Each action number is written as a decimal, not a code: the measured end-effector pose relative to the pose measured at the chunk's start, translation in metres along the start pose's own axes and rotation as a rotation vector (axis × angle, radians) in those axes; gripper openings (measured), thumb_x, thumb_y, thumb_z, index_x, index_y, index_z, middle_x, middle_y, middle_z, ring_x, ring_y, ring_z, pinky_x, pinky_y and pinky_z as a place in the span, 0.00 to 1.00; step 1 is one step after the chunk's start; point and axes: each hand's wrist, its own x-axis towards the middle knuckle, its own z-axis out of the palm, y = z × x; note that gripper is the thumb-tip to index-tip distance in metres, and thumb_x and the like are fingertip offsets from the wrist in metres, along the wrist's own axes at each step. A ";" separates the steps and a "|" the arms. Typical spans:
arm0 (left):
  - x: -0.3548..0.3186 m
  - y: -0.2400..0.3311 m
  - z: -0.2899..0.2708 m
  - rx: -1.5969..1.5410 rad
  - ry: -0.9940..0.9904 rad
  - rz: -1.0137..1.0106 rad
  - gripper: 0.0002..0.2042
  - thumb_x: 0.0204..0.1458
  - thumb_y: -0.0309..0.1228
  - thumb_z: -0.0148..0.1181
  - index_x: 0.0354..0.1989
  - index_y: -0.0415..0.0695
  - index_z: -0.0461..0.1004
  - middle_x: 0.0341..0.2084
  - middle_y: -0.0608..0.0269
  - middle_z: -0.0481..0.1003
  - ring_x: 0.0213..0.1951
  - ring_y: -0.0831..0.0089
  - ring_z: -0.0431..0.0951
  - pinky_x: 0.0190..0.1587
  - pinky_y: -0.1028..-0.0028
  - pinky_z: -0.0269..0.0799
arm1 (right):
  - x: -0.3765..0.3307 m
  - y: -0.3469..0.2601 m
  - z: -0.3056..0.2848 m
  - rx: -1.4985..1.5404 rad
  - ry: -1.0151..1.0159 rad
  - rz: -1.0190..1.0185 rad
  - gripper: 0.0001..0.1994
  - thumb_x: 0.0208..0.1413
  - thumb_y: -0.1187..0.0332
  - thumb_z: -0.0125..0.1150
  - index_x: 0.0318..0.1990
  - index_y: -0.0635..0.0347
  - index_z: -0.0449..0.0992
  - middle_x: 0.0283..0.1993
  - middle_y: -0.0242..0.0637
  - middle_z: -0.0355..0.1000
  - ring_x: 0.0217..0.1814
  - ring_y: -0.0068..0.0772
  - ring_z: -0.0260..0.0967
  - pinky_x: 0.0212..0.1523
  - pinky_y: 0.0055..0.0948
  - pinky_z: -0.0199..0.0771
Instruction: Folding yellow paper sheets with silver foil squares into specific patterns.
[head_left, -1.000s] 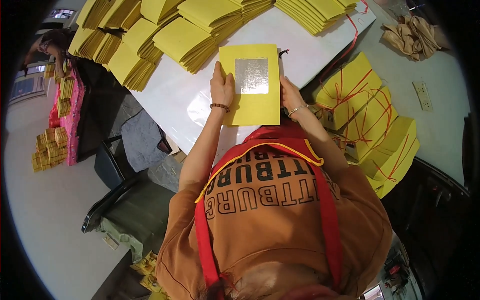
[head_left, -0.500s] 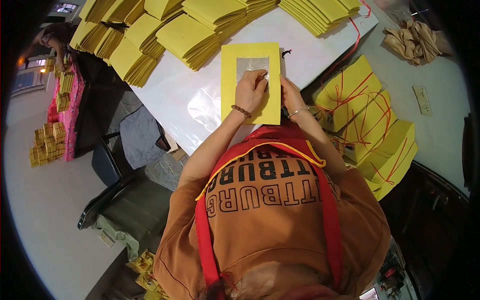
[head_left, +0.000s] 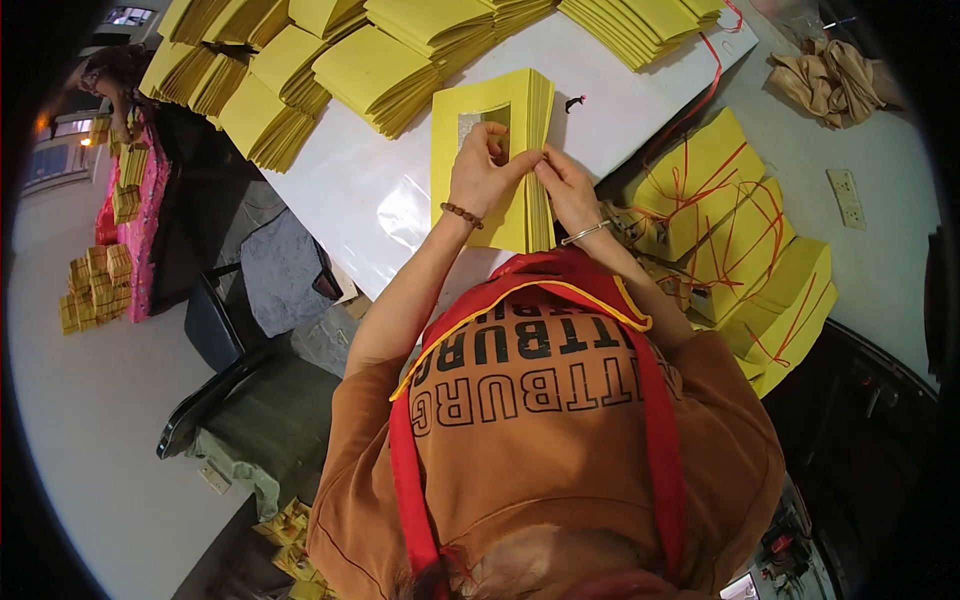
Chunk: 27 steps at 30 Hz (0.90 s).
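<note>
A thick stack of yellow paper sheets (head_left: 508, 218) lies upright before me on the white table (head_left: 350, 200). On its top sheet is a rectangular silvery foil patch (head_left: 468, 124), partly covered by my fingers. My left hand (head_left: 480, 178) rests over the patch with curled fingers, its thumb reaching to the stack's right edge. Against that same edge, my right hand (head_left: 570, 190) pinches the sheets, its fingertips meeting the left thumb. The sheet edges show fanned along the right side. A small dark tie (head_left: 573, 102) lies just right of the stack.
Folded yellow paper bundles (head_left: 375, 75) crowd the table's far side. Larger yellow sheets with red strings (head_left: 735, 230) stand at the right. Beyond are crumpled brown paper (head_left: 828, 85) and a wall socket (head_left: 845, 198). A chair (head_left: 215, 325) and grey cloth (head_left: 280, 275) are at left.
The stack has tilted and fanned, so its right-hand sheet edges now show. My left hand has shifted slightly left, its thumb out to the edge; my right hand has moved left onto the sheets.
</note>
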 end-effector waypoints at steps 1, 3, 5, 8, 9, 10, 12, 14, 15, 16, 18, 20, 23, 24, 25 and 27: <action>0.000 0.000 0.001 -0.012 -0.013 -0.030 0.28 0.37 0.45 0.66 0.39 0.36 0.67 0.22 0.62 0.68 0.25 0.72 0.68 0.28 0.74 0.67 | 0.001 0.002 -0.001 -0.043 0.019 -0.002 0.18 0.57 0.63 0.47 0.52 0.60 0.66 0.38 0.40 0.72 0.39 0.26 0.69 0.41 0.23 0.66; 0.001 -0.002 0.004 -0.026 -0.027 -0.060 0.26 0.38 0.44 0.65 0.39 0.36 0.67 0.22 0.62 0.68 0.25 0.72 0.69 0.28 0.74 0.67 | 0.000 0.006 -0.002 -0.019 0.025 0.036 0.18 0.57 0.62 0.47 0.53 0.60 0.66 0.40 0.41 0.72 0.40 0.27 0.69 0.42 0.24 0.66; 0.002 -0.011 0.007 -0.093 -0.046 -0.079 0.23 0.41 0.40 0.62 0.40 0.35 0.69 0.23 0.60 0.72 0.26 0.72 0.72 0.30 0.74 0.69 | 0.000 0.007 -0.004 0.005 0.031 0.074 0.19 0.57 0.61 0.46 0.53 0.60 0.66 0.41 0.42 0.72 0.41 0.29 0.69 0.43 0.25 0.66; 0.001 -0.007 0.004 -0.232 -0.070 -0.177 0.20 0.43 0.37 0.59 0.42 0.35 0.70 0.25 0.58 0.74 0.26 0.73 0.74 0.31 0.75 0.70 | 0.000 0.010 -0.006 -0.008 0.038 0.079 0.19 0.57 0.60 0.46 0.53 0.60 0.66 0.42 0.43 0.72 0.44 0.29 0.68 0.45 0.26 0.65; 0.001 -0.008 0.005 -0.231 -0.072 -0.177 0.20 0.43 0.37 0.59 0.42 0.35 0.70 0.25 0.58 0.74 0.26 0.73 0.74 0.31 0.75 0.70 | 0.000 0.010 -0.006 -0.014 0.049 0.098 0.20 0.58 0.60 0.46 0.53 0.61 0.65 0.44 0.43 0.71 0.46 0.28 0.67 0.46 0.26 0.64; 0.001 -0.010 0.006 -0.287 -0.078 -0.181 0.20 0.44 0.36 0.58 0.42 0.34 0.70 0.26 0.58 0.74 0.27 0.74 0.74 0.32 0.76 0.70 | 0.000 0.011 -0.006 -0.020 0.059 0.117 0.20 0.58 0.60 0.45 0.53 0.62 0.65 0.47 0.44 0.70 0.47 0.28 0.66 0.48 0.26 0.63; 0.001 -0.013 0.009 -0.342 -0.087 -0.184 0.19 0.45 0.35 0.57 0.42 0.34 0.70 0.26 0.58 0.75 0.27 0.75 0.74 0.32 0.76 0.71 | 0.004 0.025 -0.007 0.068 0.088 0.174 0.21 0.58 0.59 0.45 0.53 0.64 0.65 0.48 0.43 0.69 0.49 0.28 0.65 0.48 0.25 0.62; 0.001 -0.015 0.013 -0.385 -0.123 -0.180 0.17 0.46 0.34 0.56 0.42 0.34 0.71 0.27 0.59 0.75 0.28 0.76 0.74 0.32 0.77 0.70 | 0.005 0.036 -0.010 0.157 0.120 0.230 0.21 0.58 0.59 0.45 0.53 0.66 0.65 0.49 0.42 0.68 0.50 0.28 0.64 0.49 0.24 0.62; 0.001 -0.019 0.014 -0.385 -0.121 -0.181 0.17 0.46 0.34 0.56 0.42 0.34 0.71 0.27 0.59 0.75 0.28 0.76 0.74 0.32 0.77 0.70 | 0.002 0.027 -0.011 0.260 0.081 0.227 0.22 0.58 0.58 0.45 0.53 0.68 0.64 0.49 0.42 0.67 0.50 0.28 0.63 0.49 0.23 0.61; 0.003 -0.025 0.015 -0.412 -0.117 -0.184 0.16 0.47 0.33 0.56 0.41 0.34 0.71 0.27 0.60 0.75 0.27 0.77 0.73 0.31 0.78 0.70 | 0.001 0.022 -0.012 0.362 0.043 0.223 0.23 0.58 0.58 0.45 0.54 0.69 0.63 0.50 0.41 0.67 0.50 0.28 0.63 0.50 0.22 0.60; 0.004 -0.034 0.018 -0.439 -0.114 -0.186 0.14 0.47 0.31 0.56 0.40 0.35 0.71 0.27 0.61 0.75 0.27 0.78 0.73 0.31 0.78 0.70 | 0.002 0.026 -0.011 0.397 0.041 0.236 0.22 0.59 0.59 0.44 0.55 0.66 0.62 0.47 0.36 0.67 0.46 0.23 0.63 0.44 0.20 0.63; 0.004 -0.043 0.020 -0.627 -0.131 -0.229 0.12 0.48 0.28 0.56 0.38 0.35 0.72 0.26 0.63 0.74 0.26 0.80 0.72 0.30 0.80 0.68 | 0.003 0.030 -0.012 0.433 0.041 0.248 0.22 0.60 0.59 0.44 0.57 0.62 0.61 0.45 0.31 0.66 0.41 0.17 0.64 0.39 0.17 0.65; 0.004 -0.045 0.019 -0.613 -0.116 -0.217 0.09 0.48 0.26 0.57 0.37 0.35 0.72 0.26 0.65 0.74 0.26 0.82 0.71 0.29 0.81 0.67 | 0.006 0.041 -0.016 0.317 0.085 0.214 0.22 0.60 0.59 0.44 0.57 0.63 0.61 0.44 0.31 0.67 0.42 0.18 0.64 0.40 0.17 0.65; 0.004 -0.044 0.019 -0.613 -0.116 -0.217 0.09 0.48 0.26 0.57 0.37 0.35 0.72 0.26 0.65 0.74 0.26 0.82 0.71 0.29 0.81 0.67 | 0.008 0.044 -0.017 0.218 0.117 0.227 0.22 0.60 0.60 0.45 0.57 0.63 0.61 0.45 0.32 0.66 0.43 0.19 0.64 0.42 0.18 0.65; 0.003 -0.042 0.020 -0.614 -0.118 -0.214 0.09 0.48 0.26 0.56 0.36 0.35 0.72 0.25 0.65 0.74 0.26 0.82 0.71 0.29 0.82 0.67 | 0.009 0.047 -0.019 0.119 0.149 0.240 0.22 0.59 0.61 0.46 0.57 0.64 0.60 0.46 0.33 0.66 0.45 0.21 0.64 0.44 0.19 0.64; 0.002 -0.039 0.021 -0.614 -0.116 -0.212 0.09 0.48 0.26 0.56 0.36 0.35 0.72 0.25 0.66 0.74 0.26 0.82 0.71 0.30 0.82 0.67 | 0.007 0.047 -0.021 -0.132 0.236 0.044 0.22 0.59 0.63 0.47 0.57 0.64 0.60 0.48 0.35 0.65 0.46 0.23 0.64 0.46 0.20 0.64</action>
